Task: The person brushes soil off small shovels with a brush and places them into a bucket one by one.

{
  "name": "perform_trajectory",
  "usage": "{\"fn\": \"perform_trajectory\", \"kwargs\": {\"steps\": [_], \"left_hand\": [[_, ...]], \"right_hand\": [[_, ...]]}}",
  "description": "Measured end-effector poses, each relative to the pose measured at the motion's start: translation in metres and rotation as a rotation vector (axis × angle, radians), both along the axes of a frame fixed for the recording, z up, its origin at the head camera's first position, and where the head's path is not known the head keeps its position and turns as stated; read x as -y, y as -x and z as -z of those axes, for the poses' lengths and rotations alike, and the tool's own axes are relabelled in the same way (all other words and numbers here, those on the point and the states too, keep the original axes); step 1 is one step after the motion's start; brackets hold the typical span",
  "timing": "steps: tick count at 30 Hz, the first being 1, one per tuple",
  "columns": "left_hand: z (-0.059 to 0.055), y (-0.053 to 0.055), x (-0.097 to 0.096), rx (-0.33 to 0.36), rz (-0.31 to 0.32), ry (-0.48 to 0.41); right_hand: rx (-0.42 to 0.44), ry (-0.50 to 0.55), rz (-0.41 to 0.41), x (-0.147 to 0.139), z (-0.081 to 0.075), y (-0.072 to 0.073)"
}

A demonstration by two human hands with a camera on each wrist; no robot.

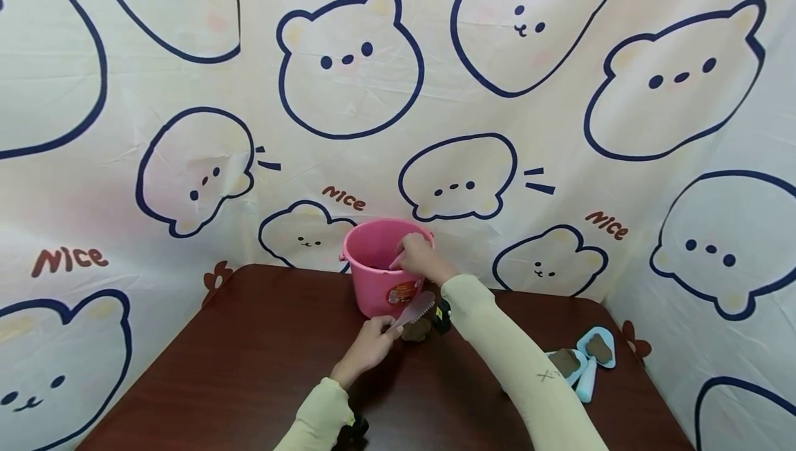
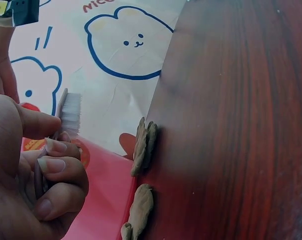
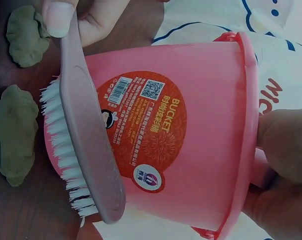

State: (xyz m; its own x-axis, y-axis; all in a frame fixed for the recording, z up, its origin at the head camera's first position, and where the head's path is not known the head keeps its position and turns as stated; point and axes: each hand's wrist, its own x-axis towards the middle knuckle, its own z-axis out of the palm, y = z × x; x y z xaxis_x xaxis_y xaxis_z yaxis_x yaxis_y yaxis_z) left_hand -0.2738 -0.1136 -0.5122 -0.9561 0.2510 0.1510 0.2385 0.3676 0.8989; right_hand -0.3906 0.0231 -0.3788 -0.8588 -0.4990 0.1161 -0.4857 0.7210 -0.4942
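Observation:
A scrubbing brush (image 3: 91,120) with a pale mauve back and white bristles is gripped by my left hand (image 1: 371,346), fingers curled round its handle. The brush lies across the front of a pink bucket (image 1: 379,292), near its round orange label. My right hand (image 1: 418,255) is at the bucket's mouth, fingers bent over the rim. It holds a pink piece (image 3: 259,167), partly hidden by the fingers; its kind cannot be told. Lumps of brown clay (image 3: 16,135) lie on the table beside the bucket's base, below the brush.
Light blue scoops (image 1: 586,382) with brown lumps (image 1: 599,348) on them lie at the right of the dark wooden table (image 1: 249,354). A cloth (image 1: 348,106) printed with cartoon bears hangs behind and at both sides. The bucket stands close to the table's back edge.

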Motion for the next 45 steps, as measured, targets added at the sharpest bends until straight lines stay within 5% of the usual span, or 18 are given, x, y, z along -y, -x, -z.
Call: {"fn": "perform_trajectory", "kwargs": {"steps": [18, 27, 37, 45], "left_hand": [[0.001, 0.000, -0.003, -0.012, -0.005, 0.028], [0.002, 0.001, -0.002, -0.010, -0.003, 0.028], [0.003, 0.000, 0.000, 0.009, -0.012, 0.014], [0.001, 0.001, 0.000, 0.015, -0.006, 0.014]], "right_hand": [[-0.002, 0.035, -0.021, -0.008, 0.003, 0.002], [0.062, 0.067, -0.016, -0.015, -0.003, -0.003], [-0.007, 0.261, 0.015, -0.052, -0.011, -0.034], [-0.043, 0.351, 0.054, -0.097, 0.009, -0.057]]}}
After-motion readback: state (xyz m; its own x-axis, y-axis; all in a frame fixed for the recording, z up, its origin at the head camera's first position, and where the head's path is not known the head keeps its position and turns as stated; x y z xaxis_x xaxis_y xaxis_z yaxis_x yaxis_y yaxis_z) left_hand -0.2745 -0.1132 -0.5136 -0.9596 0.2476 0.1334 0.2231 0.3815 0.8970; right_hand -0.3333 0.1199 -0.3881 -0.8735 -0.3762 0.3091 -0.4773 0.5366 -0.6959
